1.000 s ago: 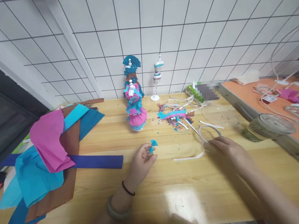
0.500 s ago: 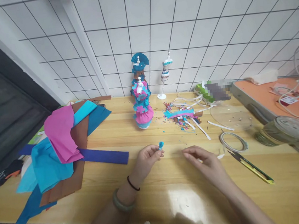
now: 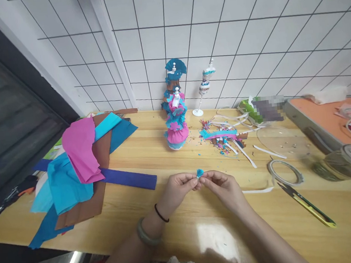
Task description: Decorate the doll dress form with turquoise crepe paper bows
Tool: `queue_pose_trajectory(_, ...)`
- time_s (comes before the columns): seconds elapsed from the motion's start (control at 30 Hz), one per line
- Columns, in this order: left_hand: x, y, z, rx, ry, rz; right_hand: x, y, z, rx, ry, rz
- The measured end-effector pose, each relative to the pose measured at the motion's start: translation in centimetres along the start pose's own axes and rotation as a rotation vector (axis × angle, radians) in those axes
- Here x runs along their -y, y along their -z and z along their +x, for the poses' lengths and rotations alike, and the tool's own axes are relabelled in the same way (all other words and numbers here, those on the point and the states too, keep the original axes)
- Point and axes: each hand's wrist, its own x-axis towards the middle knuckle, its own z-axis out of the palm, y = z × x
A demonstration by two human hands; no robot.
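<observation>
My left hand pinches a small blue crepe-paper tuft just above the wooden table. My right hand meets it from the right, its fingertips closed on the same tuft. Both hands sit near the table's middle front. Behind them stands a small doll dressed in pink and blue paper ruffles, with a taller blue-hatted doll behind it and a bare mannequin stand to its right.
Crepe-paper sheets in pink, blue and brown pile at the left, a purple strip beside them. Paper scraps, a tape roll and scissors lie to the right. A glass jar and orange tray stand far right.
My right hand left the tape roll at the right and came over to the left hand, closing on the blue tuft. The view shifted left, bringing the scissors into sight.
</observation>
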Motion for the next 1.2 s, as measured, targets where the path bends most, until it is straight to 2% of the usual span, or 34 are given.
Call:
queue_pose_trajectory(0.17, 0.1, 0.1, -0.1, 0.114, 0.129, -0.259, 0.0, 0.4, 0.0, 0.045, -0.009, 0.035)
queue_pose_trajectory(0.27, 0.0, 0.0, -0.2, 0.141, 0.154, -0.312, 0.1, 0.6, -0.2, 0.085, -0.010, 0.035)
queue_pose_trajectory(0.4, -0.2, 0.1, -0.2, 0.148, 0.178, -0.311, 0.2, 0.7, -0.2, 0.092, 0.000, 0.045)
queue_pose_trajectory(0.53, 0.0, 0.4, -0.1, 0.151, 0.146, -0.220, 0.7, 0.7, -0.1, 0.261, -0.031, 0.040)
queue_pose_trajectory(0.63, 0.2, 0.6, 0.0, 0.147, 0.084, -0.100, 0.6, 0.7, 0.0, 0.298, 0.014, 0.007)
queue_pose_trajectory(0.77, 0.1, 0.6, 0.1, 0.156, 0.051, -0.060, -0.4, 0.6, -0.1, 0.221, 0.137, -0.025)
queue_pose_trajectory(0.97, -0.1, 0.5, -0.1, 0.178, 0.152, -0.207, -1.8, 0.4, -0.5, -0.002, 0.207, 0.005)
queue_pose_trajectory(1.1, 0.1, 0.5, -0.1, 0.175, 0.175, -0.248, -2.1, 0.2, -0.6, -0.054, 0.240, 0.006)
queue_pose_trajectory(1.2, 0.1, 0.6, -0.1, 0.178, 0.143, -0.184, -2.1, 0.2, -0.6, -0.062, 0.244, 0.003)
